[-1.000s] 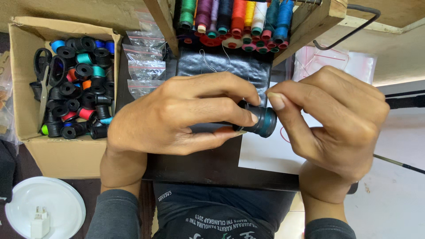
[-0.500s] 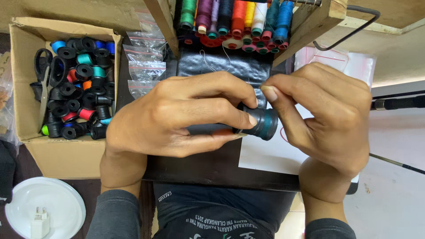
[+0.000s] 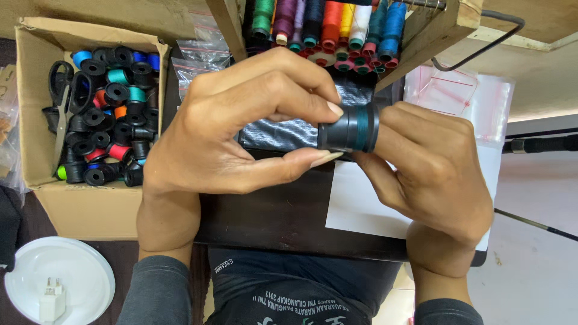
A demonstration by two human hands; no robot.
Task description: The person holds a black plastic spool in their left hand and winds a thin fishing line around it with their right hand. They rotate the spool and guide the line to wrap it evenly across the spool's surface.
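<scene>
- The left hand [image 3: 241, 126] is pinching a dark bobbin wound with teal thread [image 3: 351, 128] between thumb and forefinger, above the dark worktop [image 3: 271, 216]
- The right hand [image 3: 433, 174] is closing around the bobbin's far end, fingers curled beneath it
- Compared with a second ago, both hands are sitting higher and closer to the camera, the bobbin now lifting towards the rack of coloured thread cones [image 3: 328, 27]
- A cardboard box of small spools [image 3: 90, 120] is sitting to the left, a white sheet [image 3: 361, 204] lying under the right hand, suggesting handling is continuing rather than ending
</scene>
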